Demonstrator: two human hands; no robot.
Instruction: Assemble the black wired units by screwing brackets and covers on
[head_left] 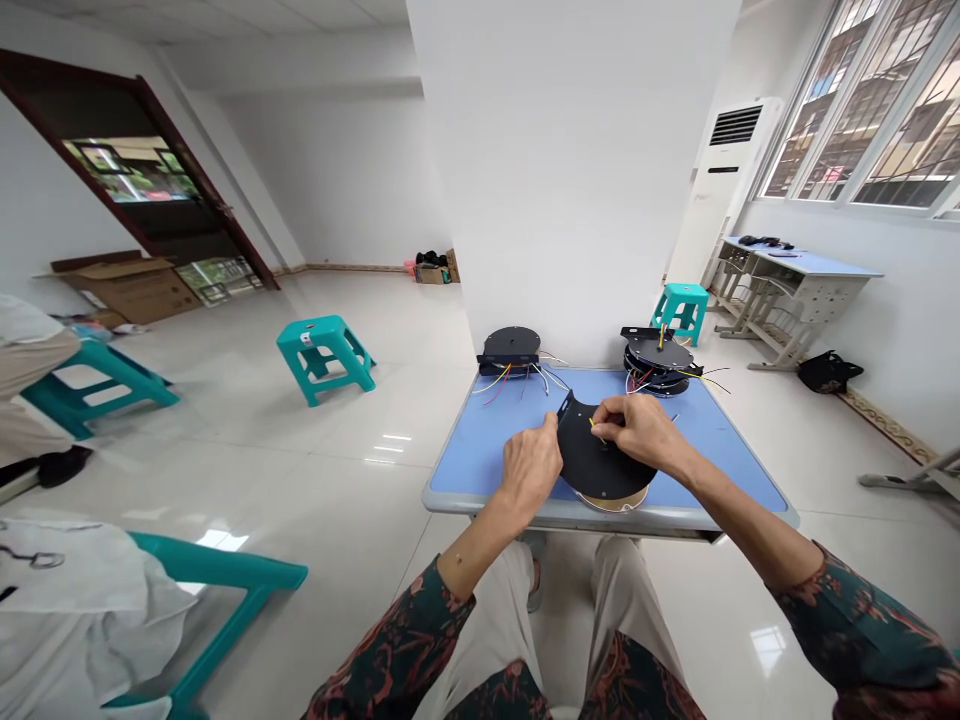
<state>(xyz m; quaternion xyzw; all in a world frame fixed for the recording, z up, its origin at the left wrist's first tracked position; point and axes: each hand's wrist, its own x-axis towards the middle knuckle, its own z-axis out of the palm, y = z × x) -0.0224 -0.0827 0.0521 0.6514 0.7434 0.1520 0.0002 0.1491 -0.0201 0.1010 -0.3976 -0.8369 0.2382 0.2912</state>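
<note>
A black round disc [600, 468] lies on the small blue table [487, 455] right in front of me, over a tan round piece [619, 501] at the near edge. My left hand [531, 464] rests closed on the disc's left rim. My right hand [637, 430] pinches a thin yellow wire [596, 432] on top of the disc. At the table's far edge sit a black disc [511, 348] with coloured wires on the left and a stack of black discs [658, 361] with wires on the right.
A white pillar [570, 180] stands directly behind the table. Teal stools [324, 352] [681, 308] are on the shiny floor. Another person sits at the far left [30, 350]. Desks [795, 285] line the right wall under windows, with a black bag [829, 372].
</note>
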